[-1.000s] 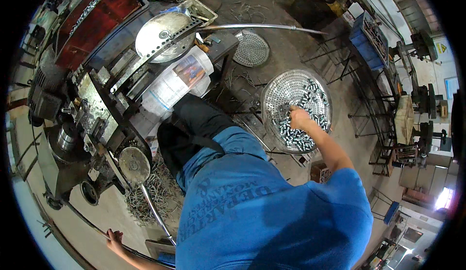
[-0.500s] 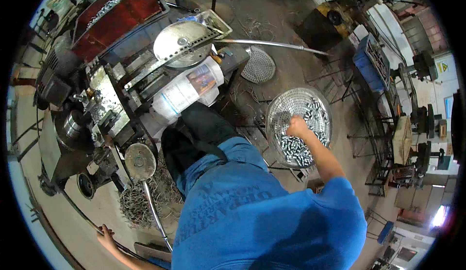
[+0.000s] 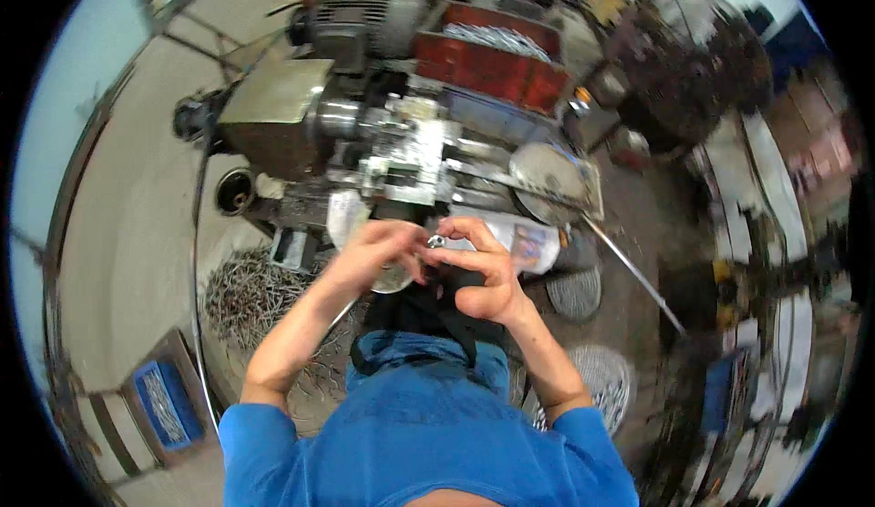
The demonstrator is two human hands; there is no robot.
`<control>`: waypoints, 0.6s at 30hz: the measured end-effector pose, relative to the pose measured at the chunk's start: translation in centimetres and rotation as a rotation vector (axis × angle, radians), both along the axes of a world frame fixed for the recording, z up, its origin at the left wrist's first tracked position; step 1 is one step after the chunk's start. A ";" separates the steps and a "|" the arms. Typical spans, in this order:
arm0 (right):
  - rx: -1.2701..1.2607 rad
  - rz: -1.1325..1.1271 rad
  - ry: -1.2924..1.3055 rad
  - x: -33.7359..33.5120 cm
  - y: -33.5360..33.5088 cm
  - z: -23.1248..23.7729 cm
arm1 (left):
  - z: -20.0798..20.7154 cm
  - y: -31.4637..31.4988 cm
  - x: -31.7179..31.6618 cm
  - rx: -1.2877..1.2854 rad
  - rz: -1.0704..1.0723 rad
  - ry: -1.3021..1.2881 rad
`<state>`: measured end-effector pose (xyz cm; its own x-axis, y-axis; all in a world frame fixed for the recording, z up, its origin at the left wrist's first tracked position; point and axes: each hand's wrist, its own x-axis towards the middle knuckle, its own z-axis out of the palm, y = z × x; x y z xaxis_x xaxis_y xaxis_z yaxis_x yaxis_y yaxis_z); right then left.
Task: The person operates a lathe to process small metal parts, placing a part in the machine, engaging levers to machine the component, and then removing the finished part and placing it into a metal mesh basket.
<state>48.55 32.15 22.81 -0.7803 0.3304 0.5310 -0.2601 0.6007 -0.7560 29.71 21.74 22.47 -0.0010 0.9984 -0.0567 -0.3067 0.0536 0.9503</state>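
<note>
just on our side of the machine (image 3: 412,156), we pinch a small metal piece (image 3: 437,242) between the fingertips of our right hand (image 3: 492,272). our left hand (image 3: 383,247) is beside that piece, its fingers bent and blurred; we cannot tell whether they touch it. right of the machine we see a round metal disc (image 3: 551,165); beyond it and rightward, a red bin (image 3: 483,70); nearer us and left of it, a heap of metal shavings (image 3: 246,299).

The small metal part (image 3: 437,242) is silver, the shirt (image 3: 428,457) bright blue. The big bin (image 3: 483,75) is dark red, the lower-left tray (image 3: 149,399) blue, the wall (image 3: 82,61) pale blue.
</note>
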 end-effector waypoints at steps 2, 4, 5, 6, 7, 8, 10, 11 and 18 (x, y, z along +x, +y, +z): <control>0.035 -0.008 0.035 -1.6 -0.4 0.5 | -1.4 0.6 0.9 -0.016 -0.148 -0.374; -0.046 0.037 0.050 -1.7 -0.4 0.2 | -1.5 0.1 0.7 0.054 -0.129 -0.369; 0.016 0.034 0.037 -1.8 -0.3 0.0 | -1.7 0.0 0.5 0.067 -0.088 -0.312; 0.052 0.022 0.005 -1.9 -0.5 0.0 | -1.7 -0.1 0.3 0.069 -0.031 -0.178; 0.145 -0.050 -0.042 -2.2 -0.9 -0.1 | -1.5 -0.2 0.1 0.069 0.027 -0.046; 0.229 -0.085 -0.067 -2.5 -1.2 0.1 | -1.2 -0.2 -0.2 0.065 0.081 0.089; 0.366 -0.109 -0.098 -3.2 -1.2 0.5 | -0.9 -0.3 -0.6 0.031 0.144 0.277; 0.416 -0.102 -0.104 -3.5 -1.0 0.6 | -0.6 -0.4 -0.8 0.011 0.174 0.371; 0.508 0.059 -0.222 -6.6 0.1 2.4 | 0.3 -1.2 -3.4 0.021 0.283 0.620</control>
